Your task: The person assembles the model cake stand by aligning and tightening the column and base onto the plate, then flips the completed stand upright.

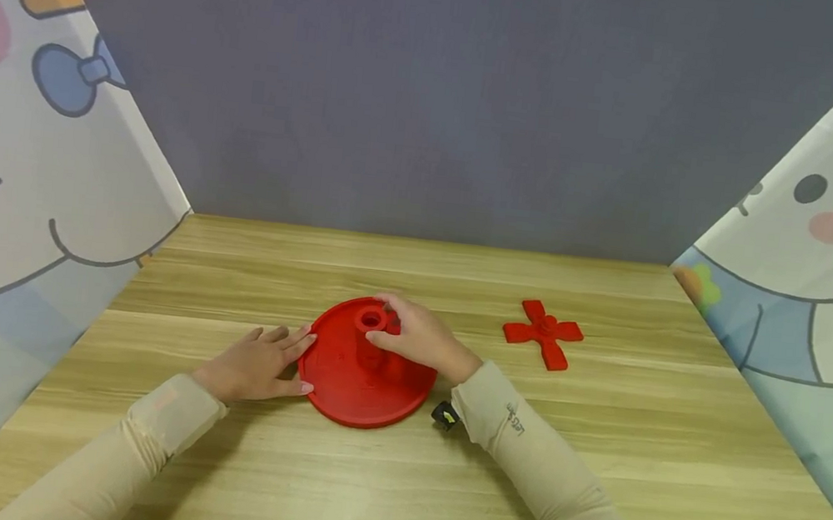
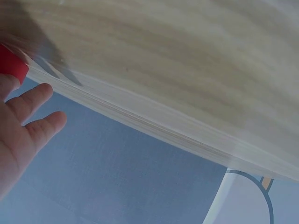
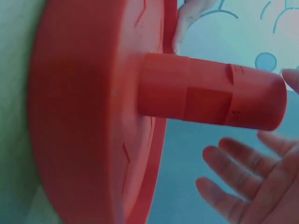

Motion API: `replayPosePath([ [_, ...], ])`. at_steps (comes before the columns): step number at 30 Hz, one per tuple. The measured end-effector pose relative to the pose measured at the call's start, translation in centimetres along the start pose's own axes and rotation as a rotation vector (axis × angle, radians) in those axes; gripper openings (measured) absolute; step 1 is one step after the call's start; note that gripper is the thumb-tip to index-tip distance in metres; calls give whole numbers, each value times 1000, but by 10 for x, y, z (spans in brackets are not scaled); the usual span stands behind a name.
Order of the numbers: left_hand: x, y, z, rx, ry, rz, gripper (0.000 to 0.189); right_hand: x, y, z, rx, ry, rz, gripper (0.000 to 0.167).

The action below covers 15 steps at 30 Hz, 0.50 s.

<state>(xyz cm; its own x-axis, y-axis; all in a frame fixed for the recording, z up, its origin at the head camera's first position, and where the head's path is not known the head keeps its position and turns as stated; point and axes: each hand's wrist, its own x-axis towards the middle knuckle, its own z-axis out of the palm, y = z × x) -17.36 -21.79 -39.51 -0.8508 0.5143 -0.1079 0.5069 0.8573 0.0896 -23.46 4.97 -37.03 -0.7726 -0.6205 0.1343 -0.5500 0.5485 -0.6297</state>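
Observation:
A round red plastic base (image 1: pixel 365 406) with a raised rim lies flat on the table. From its middle rises an upright hollow post (image 3: pixel 210 93), its top opening visible in the head view. My left hand (image 1: pixel 256 366) touches the left rim with extended fingers and thumb; in the left wrist view only a corner of red shows beside the fingers (image 2: pixel 30 102). My right hand (image 1: pixel 420 340) is around the post's top, thumb on the near side and fingers on the far side. In the right wrist view its fingers (image 3: pixel 233 168) are spread, several of them apart from the post.
A red four-armed cross piece (image 1: pixel 545 333) with a round knob at its centre lies to the right on the wooden table (image 1: pixel 275 481). A small black device (image 1: pixel 445 415) sits by the right cuff. A dark grey panel (image 1: pixel 438 111) stands behind, with printed cloth at both sides.

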Motion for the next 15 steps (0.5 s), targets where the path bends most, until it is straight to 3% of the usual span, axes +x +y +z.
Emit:
replayPosePath([
  [9, -2, -1, -1, -5, 7, -14, 77, -4, 2, -3, 24, -11, -23, 48],
  [15, -1, -1, 0, -11, 3, -14, 77, -3, -1, -1, 76, 31, 39, 46],
])
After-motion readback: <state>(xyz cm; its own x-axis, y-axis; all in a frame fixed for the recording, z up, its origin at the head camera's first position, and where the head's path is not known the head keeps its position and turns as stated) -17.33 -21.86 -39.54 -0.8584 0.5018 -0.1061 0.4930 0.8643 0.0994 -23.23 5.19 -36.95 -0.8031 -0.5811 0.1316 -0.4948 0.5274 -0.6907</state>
